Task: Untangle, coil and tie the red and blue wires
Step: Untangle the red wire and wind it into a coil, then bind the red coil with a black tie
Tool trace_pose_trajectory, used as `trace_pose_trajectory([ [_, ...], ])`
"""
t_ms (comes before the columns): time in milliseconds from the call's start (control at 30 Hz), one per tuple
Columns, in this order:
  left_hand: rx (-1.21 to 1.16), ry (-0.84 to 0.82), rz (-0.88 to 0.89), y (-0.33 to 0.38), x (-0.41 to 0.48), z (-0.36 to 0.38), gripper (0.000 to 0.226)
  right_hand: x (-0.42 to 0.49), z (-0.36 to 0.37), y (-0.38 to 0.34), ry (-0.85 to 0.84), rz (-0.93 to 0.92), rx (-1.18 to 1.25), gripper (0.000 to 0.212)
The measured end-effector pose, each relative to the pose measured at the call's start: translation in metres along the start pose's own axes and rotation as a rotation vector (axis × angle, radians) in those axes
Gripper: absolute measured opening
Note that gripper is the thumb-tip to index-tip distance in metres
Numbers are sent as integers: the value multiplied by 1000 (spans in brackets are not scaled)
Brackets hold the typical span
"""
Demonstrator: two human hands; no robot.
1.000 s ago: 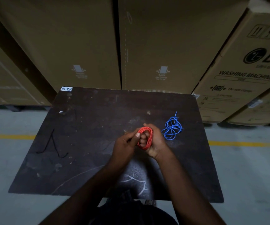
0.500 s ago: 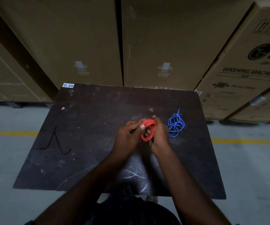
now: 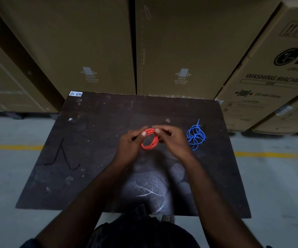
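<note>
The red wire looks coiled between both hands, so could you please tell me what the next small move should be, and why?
Probably bind the loops of the red wire together now: it already forms a neat ring, pinched near its top by the left hand and right hand. The blue wire lies tangled on the table to their right.

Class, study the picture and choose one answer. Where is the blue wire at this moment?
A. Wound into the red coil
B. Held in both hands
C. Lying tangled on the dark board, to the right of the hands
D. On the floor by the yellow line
C: the blue wire lies in a loose tangle on the board, apart from the right hand, which pinches the coiled red wire together with the left hand.
</note>
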State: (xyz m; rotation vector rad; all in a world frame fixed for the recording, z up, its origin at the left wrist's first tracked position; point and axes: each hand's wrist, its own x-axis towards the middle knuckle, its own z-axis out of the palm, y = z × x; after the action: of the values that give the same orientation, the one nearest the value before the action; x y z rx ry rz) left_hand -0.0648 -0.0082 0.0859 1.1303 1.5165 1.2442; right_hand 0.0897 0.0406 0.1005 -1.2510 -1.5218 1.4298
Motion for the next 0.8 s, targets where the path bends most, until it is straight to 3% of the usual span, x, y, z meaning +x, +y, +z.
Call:
trace_pose_trajectory([
  [133, -27, -39, -40, -7, 4, -13, 27, 4, -2, -7, -166, -43, -109, 28],
  [267, 10, -65, -53, -11, 4, -26, 30, 2, 8, -8, -301, -23, -59, 26],
  [433, 55, -26, -45, -17, -1, -41, 29, -1, 33, -2, -251, 36, -19, 23],
  [567, -167, 80, -127, -14, -3, -47, 21, -3, 66, 6, -153, 64, 42, 27],
  [800, -199, 106, -141, -32, -7, -66, 24, -9, 93, 2, -221, 84, 52, 27],
])
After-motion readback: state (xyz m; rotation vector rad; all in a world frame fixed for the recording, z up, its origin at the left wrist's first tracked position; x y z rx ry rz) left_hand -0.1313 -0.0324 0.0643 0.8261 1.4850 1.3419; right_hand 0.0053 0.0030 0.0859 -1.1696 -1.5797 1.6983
